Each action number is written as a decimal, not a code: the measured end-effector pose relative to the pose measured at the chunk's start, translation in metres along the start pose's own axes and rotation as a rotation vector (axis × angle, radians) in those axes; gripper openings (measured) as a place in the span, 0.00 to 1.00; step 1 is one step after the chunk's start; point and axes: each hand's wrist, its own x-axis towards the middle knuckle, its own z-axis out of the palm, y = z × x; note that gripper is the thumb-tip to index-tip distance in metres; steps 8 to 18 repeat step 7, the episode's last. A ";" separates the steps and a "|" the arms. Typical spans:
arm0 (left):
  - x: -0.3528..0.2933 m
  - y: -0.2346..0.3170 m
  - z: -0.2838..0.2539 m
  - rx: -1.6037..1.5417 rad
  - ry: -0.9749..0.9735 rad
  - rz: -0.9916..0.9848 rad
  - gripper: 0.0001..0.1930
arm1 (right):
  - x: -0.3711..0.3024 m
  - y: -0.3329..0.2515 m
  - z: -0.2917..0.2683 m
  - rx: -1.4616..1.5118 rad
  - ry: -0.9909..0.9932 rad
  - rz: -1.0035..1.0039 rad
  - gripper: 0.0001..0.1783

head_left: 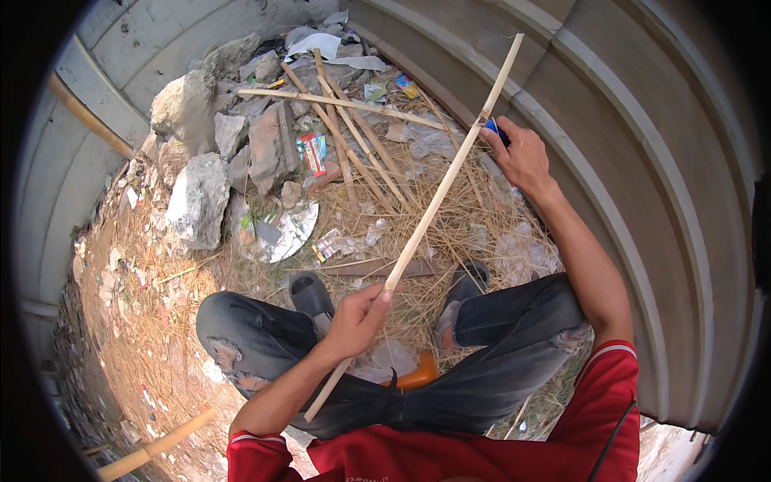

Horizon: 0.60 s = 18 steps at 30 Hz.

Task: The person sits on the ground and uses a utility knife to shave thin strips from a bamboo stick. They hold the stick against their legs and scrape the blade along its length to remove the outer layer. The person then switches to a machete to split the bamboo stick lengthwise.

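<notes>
A long, pale bamboo strip (438,197) slants up and away from my lap to the right. My left hand (357,323) is closed around its lower part, and the near end sticks out below the wrist. Out toward the far end, my right hand (522,157) is closed on a small blue-handled tool (496,130) held against the strip. The tool's working end is too small to make out. Thin shavings show on the strip beside the tool and at its far tip. An orange curved handle (418,373) lies between my legs, partly hidden.
Several bamboo strips (353,120) lie crossed beyond my feet. Rocks (201,193) are piled at left, among dry straw, wrappers and plastic scraps. A corrugated metal wall (642,161) rises close on the right. Bamboo poles (157,446) lie lower left and lean upper left.
</notes>
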 end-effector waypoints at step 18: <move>0.002 0.002 -0.005 -0.025 0.012 -0.021 0.21 | -0.001 0.008 -0.009 0.123 0.009 0.112 0.24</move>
